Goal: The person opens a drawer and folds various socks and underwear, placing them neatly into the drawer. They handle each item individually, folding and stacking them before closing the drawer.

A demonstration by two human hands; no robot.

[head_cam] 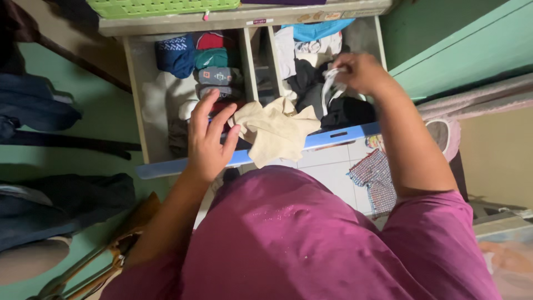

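The left hand point(208, 139) hovers over the open drawer point(145, 119), fingers spread and slightly curled, holding nothing; its fingertips are just beside a limp, crumpled beige cloth point(276, 130) draped over the drawer's blue front edge point(338, 136). The right hand point(360, 72) is closed, pinching a thin white strip of fabric point(328, 89) above a heap of dark and white clothes in the right compartment. The left compartment holds rolled, soft bundles point(214, 69) in blue, green, red and grey.
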